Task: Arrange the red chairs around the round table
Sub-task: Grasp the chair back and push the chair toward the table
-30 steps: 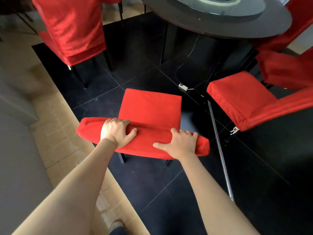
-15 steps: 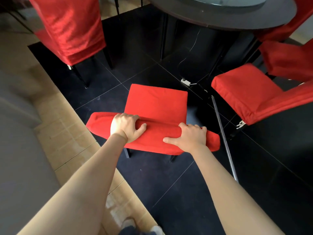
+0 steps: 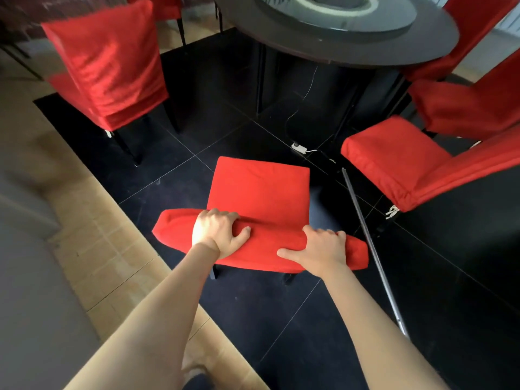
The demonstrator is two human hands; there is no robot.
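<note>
We grip backrest top of red chair [image 3: 260, 190] with both hands: left hand [image 3: 216, 235] and right hand [image 3: 319, 250], fingers curled over padded edge. Chair stands on black floor [image 3: 309, 319], seat facing round desk [image 3: 351, 43], well short of its rim. Open floor between seat and desk. Grey pole [image 3: 371, 246] lies just right. Second chair [image 3: 408, 161] right, third chair [image 3: 109, 68] left.

No text, label, brand, number or sign can be read on anything that is shown in the head view.
</note>
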